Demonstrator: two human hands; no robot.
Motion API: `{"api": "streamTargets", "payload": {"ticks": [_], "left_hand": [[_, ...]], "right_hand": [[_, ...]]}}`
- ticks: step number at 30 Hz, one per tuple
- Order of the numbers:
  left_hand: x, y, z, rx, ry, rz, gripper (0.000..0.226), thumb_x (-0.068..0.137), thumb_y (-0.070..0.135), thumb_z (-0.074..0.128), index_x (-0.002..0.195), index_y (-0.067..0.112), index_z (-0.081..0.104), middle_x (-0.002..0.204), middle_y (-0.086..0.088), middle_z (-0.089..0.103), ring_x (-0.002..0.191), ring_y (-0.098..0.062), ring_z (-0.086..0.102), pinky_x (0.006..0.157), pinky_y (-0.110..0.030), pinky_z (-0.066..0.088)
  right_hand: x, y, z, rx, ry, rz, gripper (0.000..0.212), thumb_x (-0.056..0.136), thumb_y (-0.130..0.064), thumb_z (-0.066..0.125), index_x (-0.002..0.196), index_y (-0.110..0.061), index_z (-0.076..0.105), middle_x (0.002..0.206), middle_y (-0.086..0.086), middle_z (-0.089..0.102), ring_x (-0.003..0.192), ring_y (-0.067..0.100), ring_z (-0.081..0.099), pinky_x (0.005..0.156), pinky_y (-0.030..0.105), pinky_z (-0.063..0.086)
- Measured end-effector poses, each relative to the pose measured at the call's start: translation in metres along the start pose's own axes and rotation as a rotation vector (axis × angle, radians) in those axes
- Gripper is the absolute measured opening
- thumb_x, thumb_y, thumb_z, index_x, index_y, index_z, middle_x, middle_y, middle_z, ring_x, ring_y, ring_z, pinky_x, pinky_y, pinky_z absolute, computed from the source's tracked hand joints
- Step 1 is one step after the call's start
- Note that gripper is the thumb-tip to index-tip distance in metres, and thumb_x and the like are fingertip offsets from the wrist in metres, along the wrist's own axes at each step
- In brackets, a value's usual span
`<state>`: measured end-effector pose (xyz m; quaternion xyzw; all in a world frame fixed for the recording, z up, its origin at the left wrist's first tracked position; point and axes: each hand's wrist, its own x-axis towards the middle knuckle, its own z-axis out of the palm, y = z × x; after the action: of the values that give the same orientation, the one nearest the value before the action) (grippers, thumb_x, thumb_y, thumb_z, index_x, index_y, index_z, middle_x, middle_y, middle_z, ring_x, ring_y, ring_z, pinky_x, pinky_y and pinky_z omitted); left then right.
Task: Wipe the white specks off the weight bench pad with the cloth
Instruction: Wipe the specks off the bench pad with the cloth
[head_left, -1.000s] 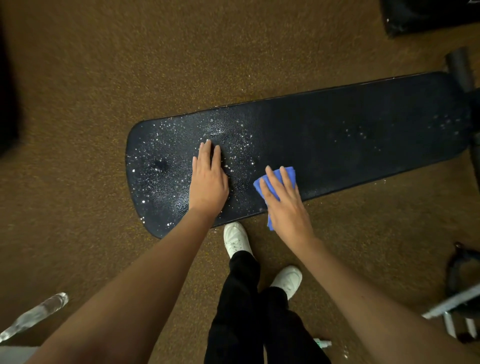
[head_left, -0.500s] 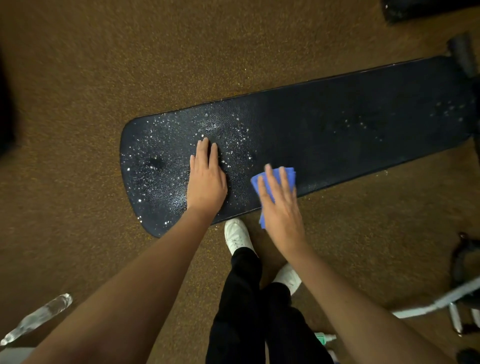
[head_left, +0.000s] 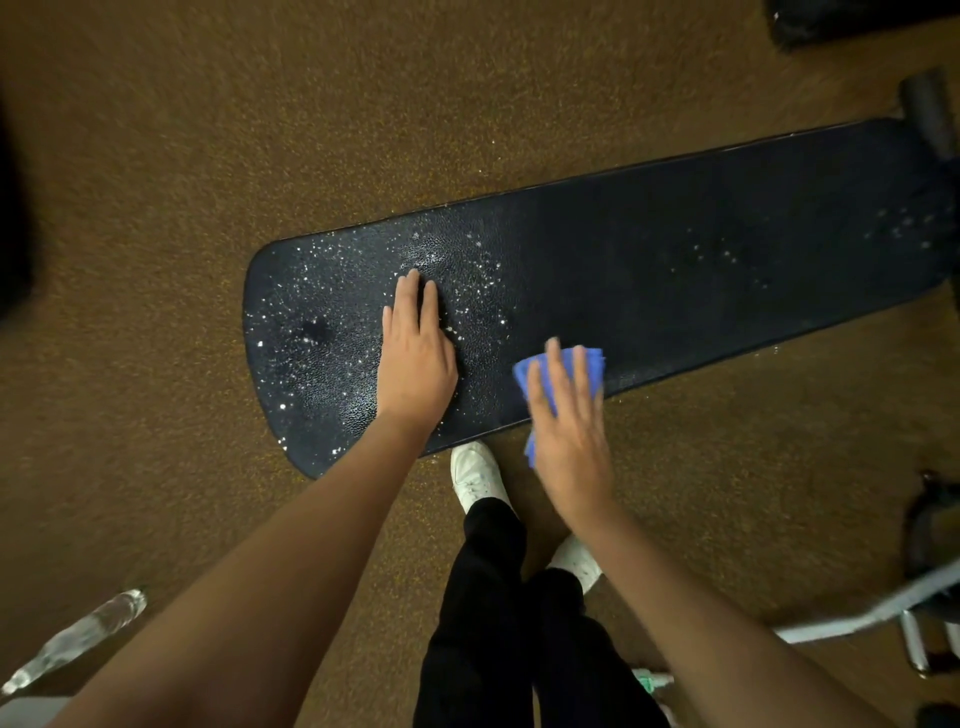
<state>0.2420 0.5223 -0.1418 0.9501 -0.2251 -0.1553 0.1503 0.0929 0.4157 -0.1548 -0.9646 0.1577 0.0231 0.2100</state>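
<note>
A long black weight bench pad (head_left: 675, 249) runs from lower left to upper right. White specks (head_left: 322, 312) cover its left end, and a few faint ones lie toward the right end. My left hand (head_left: 415, 358) rests flat on the pad among the specks, fingers straight. My right hand (head_left: 566, 431) presses a folded blue cloth (head_left: 589, 361) against the pad's near edge with straight fingers. Part of the cloth hangs below the edge under my palm.
Brown speckled floor surrounds the pad. My white shoes (head_left: 475, 470) and black trousers stand just in front of the near edge. A clear plastic bottle (head_left: 72, 639) lies at the lower left. A white metal frame (head_left: 883, 613) is at the lower right, a dark roller (head_left: 930, 109) at the pad's far end.
My right hand with the cloth has slid slightly left along the near edge. My left hand has stayed flat on the pad.
</note>
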Motion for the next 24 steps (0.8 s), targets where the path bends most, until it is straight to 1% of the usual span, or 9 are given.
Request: {"api": "streamTargets", "payload": {"ticks": [3,5,7,8,12,16,19,22,24], "left_hand": [[0.0,0.001,0.001,0.006,-0.014,0.005,0.051,0.096,0.008,0.032,0.144,-0.001,0.018,0.154,-0.016,0.01,0.143,-0.028,0.005,0.116,-0.041,0.007],[0.0,0.003,0.003,-0.001,-0.017,-0.004,0.052,0.095,0.008,0.033,0.144,-0.001,0.018,0.154,-0.017,0.01,0.143,-0.028,0.005,0.116,-0.041,0.007],[0.001,0.004,0.004,-0.007,-0.018,-0.004,0.052,0.094,0.008,0.034,0.143,-0.001,0.02,0.153,-0.017,0.012,0.143,-0.028,0.006,0.116,-0.042,0.009],[0.001,0.004,0.005,-0.007,-0.019,-0.002,0.052,0.094,0.007,0.034,0.143,-0.002,0.02,0.153,-0.017,0.012,0.143,-0.028,0.007,0.116,-0.042,0.01],[0.005,0.003,0.003,-0.01,-0.018,-0.009,0.053,0.093,0.005,0.035,0.143,-0.002,0.021,0.153,-0.018,0.013,0.143,-0.029,0.007,0.116,-0.043,0.011],[0.009,0.0,0.0,0.007,-0.023,-0.003,0.053,0.094,0.008,0.034,0.144,-0.001,0.018,0.154,-0.016,0.011,0.143,-0.029,0.006,0.117,-0.041,0.008],[0.012,-0.002,0.0,0.008,-0.033,-0.007,0.053,0.095,0.009,0.033,0.144,-0.001,0.017,0.154,-0.016,0.01,0.143,-0.028,0.006,0.117,-0.041,0.008],[0.014,-0.003,0.001,0.009,-0.03,-0.003,0.053,0.095,0.008,0.033,0.144,-0.002,0.018,0.153,-0.017,0.012,0.142,-0.03,0.008,0.116,-0.043,0.011],[0.014,-0.005,0.002,0.011,-0.038,-0.002,0.053,0.095,0.008,0.033,0.144,-0.002,0.017,0.153,-0.018,0.012,0.142,-0.029,0.008,0.116,-0.042,0.012]], "right_hand": [[0.022,0.024,-0.012,-0.04,-0.052,0.094,0.103,0.052,0.002,0.084,0.141,0.002,0.03,0.152,0.024,0.019,0.14,0.044,0.011,0.107,0.062,0.027],[0.039,0.021,-0.013,-0.037,-0.037,0.099,0.092,0.061,0.005,0.078,0.14,0.003,0.031,0.151,0.025,0.021,0.139,0.046,0.013,0.105,0.064,0.028],[0.05,0.011,-0.009,-0.021,0.001,0.054,0.069,0.074,0.009,0.06,0.138,0.003,0.035,0.151,0.024,0.023,0.139,0.046,0.015,0.103,0.065,0.029],[0.053,0.005,-0.007,-0.012,0.005,0.011,0.065,0.076,0.009,0.054,0.138,0.002,0.036,0.15,0.024,0.024,0.138,0.046,0.016,0.103,0.065,0.029],[0.047,0.011,-0.007,-0.013,-0.029,-0.156,0.078,0.068,0.01,0.068,0.138,0.003,0.034,0.15,0.024,0.026,0.138,0.046,0.018,0.102,0.064,0.029],[0.057,0.035,-0.019,-0.028,0.007,0.006,0.08,0.07,0.011,0.07,0.14,0.005,0.03,0.15,0.028,0.022,0.138,0.048,0.015,0.102,0.066,0.029],[0.077,0.026,-0.016,-0.021,0.041,0.059,0.077,0.071,0.012,0.069,0.138,0.008,0.032,0.148,0.03,0.024,0.136,0.05,0.018,0.101,0.067,0.03],[0.09,0.008,-0.006,0.004,0.054,0.042,0.068,0.075,0.012,0.065,0.136,0.005,0.035,0.147,0.028,0.029,0.136,0.049,0.021,0.1,0.068,0.03],[0.088,0.002,-0.004,0.011,0.018,-0.055,0.068,0.074,0.011,0.066,0.136,0.005,0.038,0.148,0.025,0.029,0.136,0.048,0.02,0.099,0.067,0.031]]}}
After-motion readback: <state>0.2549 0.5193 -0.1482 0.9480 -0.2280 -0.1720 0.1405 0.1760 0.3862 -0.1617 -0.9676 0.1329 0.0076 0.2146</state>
